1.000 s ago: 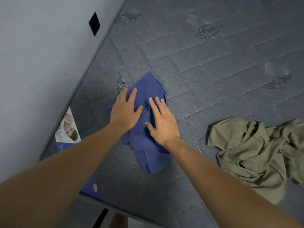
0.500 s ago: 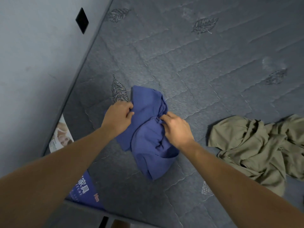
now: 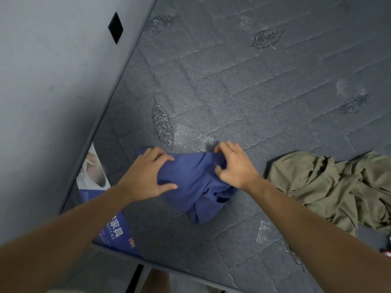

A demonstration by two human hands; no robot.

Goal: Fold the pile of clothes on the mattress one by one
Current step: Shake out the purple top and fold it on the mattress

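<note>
Blue garment [image 3: 196,187] sits on the grey quilted mattress [image 3: 243,92], near its left edge and toward the near end, bunched into a rough wedge — the top part stretched fairly flat between my two hands, the lower part crumpled into folds and tapering to a point toward me.

My left hand [image 3: 146,176] is on the garment's left side, fingers curled over its upper-left edge and thumb spread across the cloth below; it grips the fabric there. A small blue corner sticks out past the fingertips on the left. My right hand [image 3: 234,166] is at the garment's upper-right corner, fingers bent and pinching a gather of the cloth, knuckles up. Both forearms come in from the bottom of the view, bare.

Right of the blue piece and apart from it lies an olive-green garment [image 3: 338,187], crumpled and unfolded, running out of frame on the right. A bit of red-and-white cloth [image 3: 386,251] shows at the right edge below it — too little visible to tell what it is.

Mattress has stitched leaf motifs, one leaf [image 3: 161,123] just above my left hand. A printed label [image 3: 99,180] with a photo and white characters on blue lies along the mattress's left edge. Grey wall [image 3: 53,81] to the left, with a black diamond-shaped patch [image 3: 115,27] on it.
</note>
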